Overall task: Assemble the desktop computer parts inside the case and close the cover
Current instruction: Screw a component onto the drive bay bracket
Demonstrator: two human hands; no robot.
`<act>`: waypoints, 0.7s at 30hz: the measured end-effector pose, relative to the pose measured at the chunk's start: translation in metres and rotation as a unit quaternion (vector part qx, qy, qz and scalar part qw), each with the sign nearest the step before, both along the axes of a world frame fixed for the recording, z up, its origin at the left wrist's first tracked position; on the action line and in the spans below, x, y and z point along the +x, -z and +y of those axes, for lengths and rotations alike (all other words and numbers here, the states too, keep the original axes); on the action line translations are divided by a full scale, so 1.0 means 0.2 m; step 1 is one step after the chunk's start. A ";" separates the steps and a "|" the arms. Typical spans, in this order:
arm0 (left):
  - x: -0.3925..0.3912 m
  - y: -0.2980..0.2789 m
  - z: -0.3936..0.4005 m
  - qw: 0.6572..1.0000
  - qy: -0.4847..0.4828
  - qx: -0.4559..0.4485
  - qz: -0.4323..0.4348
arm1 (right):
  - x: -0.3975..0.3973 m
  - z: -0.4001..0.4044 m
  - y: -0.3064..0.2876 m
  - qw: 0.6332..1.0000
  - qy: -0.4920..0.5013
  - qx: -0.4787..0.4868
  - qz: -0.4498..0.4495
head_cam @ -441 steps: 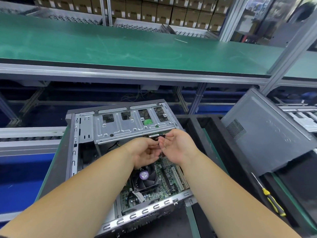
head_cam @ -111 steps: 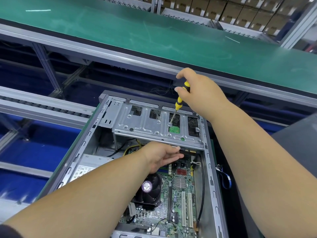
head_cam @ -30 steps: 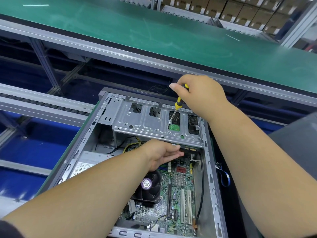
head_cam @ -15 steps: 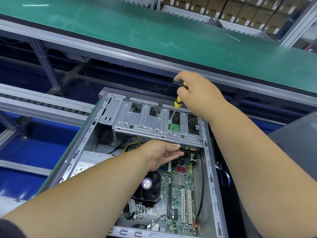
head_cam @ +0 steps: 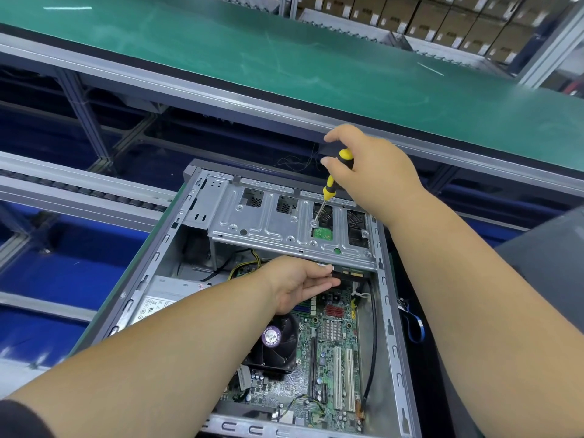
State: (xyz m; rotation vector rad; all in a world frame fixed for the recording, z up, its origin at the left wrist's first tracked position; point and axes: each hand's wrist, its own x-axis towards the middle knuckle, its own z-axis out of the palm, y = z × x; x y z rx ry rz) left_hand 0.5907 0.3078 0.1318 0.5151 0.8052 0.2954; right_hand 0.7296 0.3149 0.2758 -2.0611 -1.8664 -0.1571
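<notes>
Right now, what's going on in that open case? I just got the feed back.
A person is fastening something into the drive cage of the open computer case. The right hand grips a yellow-and-black screwdriver, tip set on a screw on the cage top. The left hand reaches under the cage's front edge, fingers flat against a part there. The motherboard and CPU fan are exposed; the cover is not on.

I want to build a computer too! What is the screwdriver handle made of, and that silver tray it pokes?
The screwdriver handle looks like smooth plastic, maybe rubbery: bright yellow with black bands, faint shine. The silver tray looks like bare stamped sheet metal, probably steel: dull grey sheen, pressed ridges, punched holes. The right hand grips the handle.
</notes>
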 end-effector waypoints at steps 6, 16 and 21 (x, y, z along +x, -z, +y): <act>0.00 0.00 0.00 1.000 0.001 0.001 0.001 | 0.00 0.00 0.00 1.000 -0.011 -0.020 0.009; 0.00 -0.01 0.00 1.000 0.004 0.005 0.003 | 0.00 0.00 0.00 0.999 0.007 -0.015 -0.032; 0.00 -0.01 0.00 1.000 0.004 0.009 0.003 | 0.00 0.00 0.00 0.999 -0.019 -0.023 0.019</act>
